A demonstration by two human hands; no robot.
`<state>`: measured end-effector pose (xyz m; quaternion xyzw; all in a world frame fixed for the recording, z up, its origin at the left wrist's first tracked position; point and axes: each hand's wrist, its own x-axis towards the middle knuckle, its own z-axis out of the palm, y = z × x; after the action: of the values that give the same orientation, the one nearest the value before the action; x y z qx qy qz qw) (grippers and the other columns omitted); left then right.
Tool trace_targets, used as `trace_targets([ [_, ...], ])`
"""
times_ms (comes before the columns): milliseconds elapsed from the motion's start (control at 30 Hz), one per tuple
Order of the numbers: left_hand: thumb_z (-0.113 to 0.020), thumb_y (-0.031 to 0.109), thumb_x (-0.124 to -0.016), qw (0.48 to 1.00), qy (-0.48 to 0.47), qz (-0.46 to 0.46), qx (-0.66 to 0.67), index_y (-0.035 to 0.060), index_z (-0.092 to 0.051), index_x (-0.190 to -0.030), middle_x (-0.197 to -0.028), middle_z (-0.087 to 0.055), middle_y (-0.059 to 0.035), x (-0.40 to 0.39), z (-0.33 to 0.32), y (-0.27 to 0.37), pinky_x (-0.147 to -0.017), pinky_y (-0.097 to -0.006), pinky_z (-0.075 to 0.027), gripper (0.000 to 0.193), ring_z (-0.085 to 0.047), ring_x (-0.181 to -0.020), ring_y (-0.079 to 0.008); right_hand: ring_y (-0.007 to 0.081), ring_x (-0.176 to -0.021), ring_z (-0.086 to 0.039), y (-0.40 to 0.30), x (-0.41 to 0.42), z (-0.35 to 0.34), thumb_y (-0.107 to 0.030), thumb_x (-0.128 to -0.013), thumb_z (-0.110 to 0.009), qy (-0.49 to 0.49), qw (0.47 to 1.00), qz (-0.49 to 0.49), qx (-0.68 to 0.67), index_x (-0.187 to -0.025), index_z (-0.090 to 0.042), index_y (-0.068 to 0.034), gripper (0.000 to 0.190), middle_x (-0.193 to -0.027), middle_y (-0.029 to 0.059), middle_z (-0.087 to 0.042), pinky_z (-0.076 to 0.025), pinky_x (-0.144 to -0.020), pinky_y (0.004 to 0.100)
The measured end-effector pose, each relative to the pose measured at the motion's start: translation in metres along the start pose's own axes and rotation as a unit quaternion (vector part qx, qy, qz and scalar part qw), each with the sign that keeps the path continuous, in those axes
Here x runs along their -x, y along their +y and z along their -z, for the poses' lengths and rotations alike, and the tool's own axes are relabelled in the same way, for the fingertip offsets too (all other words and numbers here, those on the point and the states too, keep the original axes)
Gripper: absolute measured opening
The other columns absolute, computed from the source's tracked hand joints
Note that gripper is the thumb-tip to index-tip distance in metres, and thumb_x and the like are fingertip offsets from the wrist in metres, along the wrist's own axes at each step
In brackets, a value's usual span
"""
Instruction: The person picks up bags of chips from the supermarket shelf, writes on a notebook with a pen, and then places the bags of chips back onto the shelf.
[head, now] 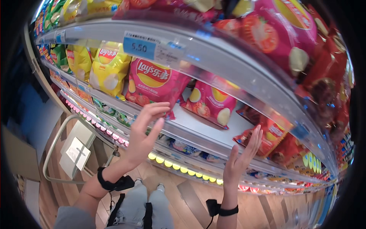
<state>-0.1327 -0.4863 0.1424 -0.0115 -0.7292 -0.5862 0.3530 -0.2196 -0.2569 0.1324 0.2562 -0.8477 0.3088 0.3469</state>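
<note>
My left hand [145, 131] is raised before the shelf, thumb and fingers apart, at the lower right corner of a large pink Lay's chip bag [154, 83]; whether it touches the bag I cannot tell. Farther right, my right hand [241, 156] holds nothing, its fingers pointing up toward a red chip bag [266, 134]. Between the hands, a smaller pink chip bag [213, 101] leans back on the white shelf board [194, 120]. Yellow Lay's bags [110, 70] stand left of the large pink one.
A clear-fronted upper shelf edge [206, 65] with a price tag [139, 47] juts out above, carrying more chip bags [274, 31]. Lower shelves hold lidded tubs [183, 169]. A metal-framed cart [47, 160] holding a paper sheet [77, 153] stands on the wood-look floor [163, 197] at left.
</note>
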Motion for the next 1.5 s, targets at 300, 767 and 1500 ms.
trace_targets([
  [300,-0.046,-0.001,-0.079,0.991,0.055,-0.065,-0.102,0.0006,-0.046,-0.114,-0.126,-0.040,-0.0141,0.027,0.052,-0.067,-0.100,-0.0337,-0.027,0.035,-0.037,-0.119,-0.0232,0.0350,-0.126,-0.028,-0.020,0.045,-0.066,-0.030,-0.087,-0.044,-0.040,0.998,0.038,0.015,-0.129,-0.032,0.002,0.054,-0.131,0.0204,-0.036,-0.009,-0.104,0.0495],
  [767,-0.055,0.028,-0.084,0.975,0.012,-0.023,-0.222,-0.0035,-0.026,-0.128,-0.124,-0.035,-0.0234,-0.036,0.063,-0.054,-0.098,-0.0384,-0.028,0.061,-0.035,-0.117,-0.0355,0.0374,-0.112,-0.043,-0.116,-0.012,-0.114,-0.015,-0.079,-0.061,-0.074,0.962,-0.047,-0.260,-0.130,-0.028,0.005,0.064,-0.124,0.0265,-0.040,-0.035,-0.092,0.0398],
  [1500,-0.056,0.022,-0.082,0.979,0.003,-0.123,-0.160,-0.0018,-0.030,-0.128,-0.122,-0.037,-0.0204,-0.031,0.039,-0.056,-0.097,-0.0399,-0.029,0.058,-0.037,-0.113,-0.0344,0.0192,-0.106,-0.044,-0.116,-0.019,-0.117,-0.003,-0.078,-0.060,0.067,0.936,-0.122,-0.324,-0.133,-0.022,-0.001,0.067,-0.121,0.0140,-0.041,-0.038,-0.089,0.0301],
])
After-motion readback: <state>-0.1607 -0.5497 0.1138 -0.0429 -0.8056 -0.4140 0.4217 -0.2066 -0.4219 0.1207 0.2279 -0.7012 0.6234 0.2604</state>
